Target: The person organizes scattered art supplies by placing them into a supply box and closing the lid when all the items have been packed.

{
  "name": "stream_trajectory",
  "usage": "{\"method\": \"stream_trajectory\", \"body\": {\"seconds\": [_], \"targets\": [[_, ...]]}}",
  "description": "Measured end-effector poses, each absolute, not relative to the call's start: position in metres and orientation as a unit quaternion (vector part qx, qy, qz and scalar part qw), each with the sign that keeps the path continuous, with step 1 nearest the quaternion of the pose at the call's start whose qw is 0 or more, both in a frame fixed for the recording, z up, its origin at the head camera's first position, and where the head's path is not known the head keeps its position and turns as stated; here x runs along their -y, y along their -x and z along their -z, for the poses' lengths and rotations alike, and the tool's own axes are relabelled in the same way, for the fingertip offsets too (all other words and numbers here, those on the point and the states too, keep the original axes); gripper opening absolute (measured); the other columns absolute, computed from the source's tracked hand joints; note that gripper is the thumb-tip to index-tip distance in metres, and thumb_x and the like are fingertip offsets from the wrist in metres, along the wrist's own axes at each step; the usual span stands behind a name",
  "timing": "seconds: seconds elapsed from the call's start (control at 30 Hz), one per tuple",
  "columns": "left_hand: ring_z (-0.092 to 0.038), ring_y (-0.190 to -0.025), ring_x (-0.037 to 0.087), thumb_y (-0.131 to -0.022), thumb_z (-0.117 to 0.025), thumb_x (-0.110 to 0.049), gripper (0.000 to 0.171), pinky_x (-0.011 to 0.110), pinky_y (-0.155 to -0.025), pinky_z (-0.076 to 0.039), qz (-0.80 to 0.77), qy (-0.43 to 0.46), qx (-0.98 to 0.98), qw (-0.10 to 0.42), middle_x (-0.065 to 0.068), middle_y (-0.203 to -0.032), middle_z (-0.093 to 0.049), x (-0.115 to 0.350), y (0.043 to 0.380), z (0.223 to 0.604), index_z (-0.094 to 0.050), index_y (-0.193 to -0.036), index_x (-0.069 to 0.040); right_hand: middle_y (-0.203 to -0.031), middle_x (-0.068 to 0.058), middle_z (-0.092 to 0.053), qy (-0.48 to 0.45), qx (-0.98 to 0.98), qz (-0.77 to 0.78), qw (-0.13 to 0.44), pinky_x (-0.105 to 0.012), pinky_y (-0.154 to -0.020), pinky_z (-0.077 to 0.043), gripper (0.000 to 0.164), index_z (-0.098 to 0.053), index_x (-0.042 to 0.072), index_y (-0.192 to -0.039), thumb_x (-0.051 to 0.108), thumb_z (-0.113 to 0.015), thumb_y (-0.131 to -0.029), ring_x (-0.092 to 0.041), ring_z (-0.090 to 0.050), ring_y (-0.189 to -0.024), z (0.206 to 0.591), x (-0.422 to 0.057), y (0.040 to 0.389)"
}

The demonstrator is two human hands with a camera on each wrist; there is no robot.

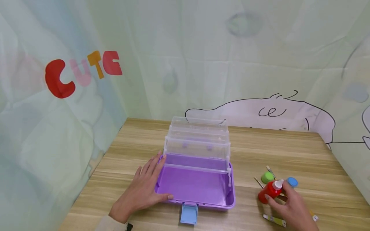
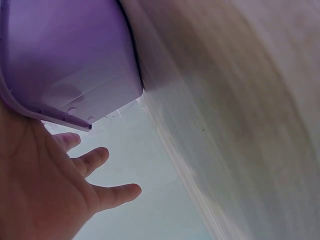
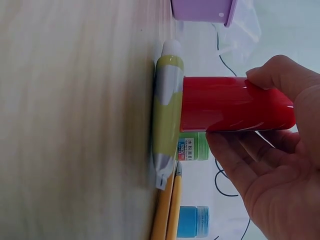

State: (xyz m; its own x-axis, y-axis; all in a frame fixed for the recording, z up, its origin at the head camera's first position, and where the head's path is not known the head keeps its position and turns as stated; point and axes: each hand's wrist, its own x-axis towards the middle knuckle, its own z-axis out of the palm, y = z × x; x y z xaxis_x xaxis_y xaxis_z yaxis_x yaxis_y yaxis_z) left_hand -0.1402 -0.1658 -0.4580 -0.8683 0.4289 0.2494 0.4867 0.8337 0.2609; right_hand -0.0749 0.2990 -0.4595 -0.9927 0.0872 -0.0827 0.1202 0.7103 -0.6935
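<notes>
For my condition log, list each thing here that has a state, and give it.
purple box, open
clear upper section, raised
blue latch, unfastened, folded outward
red bottle, white top on, gripped by the right hand
green jar, lidded
blue jar, lidded
yellow tube, capped, lying down
paintbrushes, lying down
left hand, resting on the box's side

left grip — fingers straight, thumb spread | right grip — fingers curled
</notes>
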Motion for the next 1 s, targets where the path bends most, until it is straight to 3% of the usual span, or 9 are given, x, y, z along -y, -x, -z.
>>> {"method": "stream_trajectory", "body": {"seconds": [0.23,0.57,0.87,1.0], "targets": [[-0.023,-0.144,0.034,-0.064,-0.066,-0.078,0.124,0.071,-0.101,-0.029,0.16,0.24,0.954,0.087,-0.001,-0.163,-0.003,0.1654,0.1403,0.4573,-0.005,-0.156,-0.022,-0.122,-0.023,-0.058,-0.059,-0.923,0.379,0.025,-0.037,-0.077,-0.058,0.052,-0.045,0.001,-0.123,0.021,-0.073,-0.085,-0.04,-0.063,-0.105,0.4604,-0.2997,0.0745],[-0.026,-0.142,0.034,-0.064,-0.067,-0.077,0.124,0.073,-0.099,-0.028,0.17,0.237,0.953,0.083,-0.001,-0.162,-0.004,0.1657,0.1392,0.4566,-0.005,-0.156,-0.022,-0.12,-0.021,-0.059,-0.035,-0.924,0.381,0.009,-0.038,-0.076,-0.058,0.05,-0.046,0.001,-0.122,0.017,-0.074,-0.084,-0.037,-0.063,-0.104,0.4619,-0.2999,0.0744],[-0.026,-0.142,0.035,-0.064,-0.067,-0.076,0.123,0.074,-0.099,-0.027,0.173,0.237,0.953,0.08,0.001,-0.162,-0.007,0.1665,0.138,0.457,-0.004,-0.156,-0.024,-0.131,-0.024,-0.05,-0.064,-0.904,0.418,0.069,-0.04,-0.085,-0.055,0.062,-0.036,0.001,-0.131,0.019,-0.073,-0.085,-0.044,-0.055,-0.116,0.4599,-0.3033,0.0749],[-0.027,-0.141,0.035,-0.065,-0.066,-0.077,0.123,0.074,-0.099,-0.027,0.173,0.236,0.953,0.079,0.001,-0.162,-0.008,0.1667,0.1378,0.4572,-0.004,-0.156,-0.023,-0.133,-0.026,-0.047,-0.078,-0.895,0.435,0.068,-0.041,-0.087,-0.054,0.066,-0.031,0.0,-0.133,0.019,-0.073,-0.086,-0.046,-0.052,-0.12,0.4607,-0.3042,0.0754]]}}
